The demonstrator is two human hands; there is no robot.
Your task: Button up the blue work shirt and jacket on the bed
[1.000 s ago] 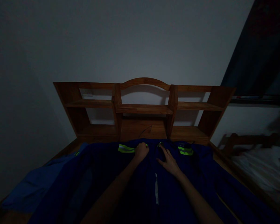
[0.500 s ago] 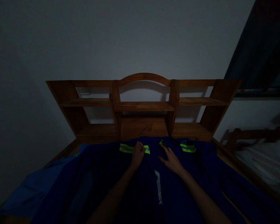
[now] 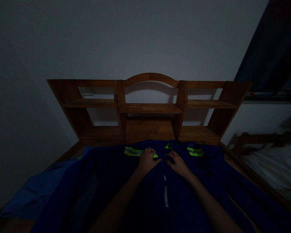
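A dark blue work jacket (image 3: 145,191) lies spread out in front of me, with yellow-green reflective strips across its chest. Over the left strip rests my left hand (image 3: 147,160), fingers spread and palm down, the thumb pointing towards the jacket's middle. My right hand (image 3: 178,164) lies just right of the front opening, below a small yellow-green patch, its fingers apart and slightly bent. Both hands touch the cloth without visibly gripping it. Below them a pale grey strip (image 3: 166,196) shows along the front opening. Dim light hides the finer folds.
Behind the jacket stands a wooden headboard with shelves (image 3: 150,109), against a pale wall. A lighter blue cloth (image 3: 41,191) lies at the left. At the right are a wooden rail (image 3: 259,139) and whitish, plastic-looking material (image 3: 276,165). A dark curtain or window hangs upper right.
My left hand has opened from a closed grip and now lies flatter on the jacket, nearer the middle. My right hand has drawn slightly back from the small patch. Less grey strip shows.
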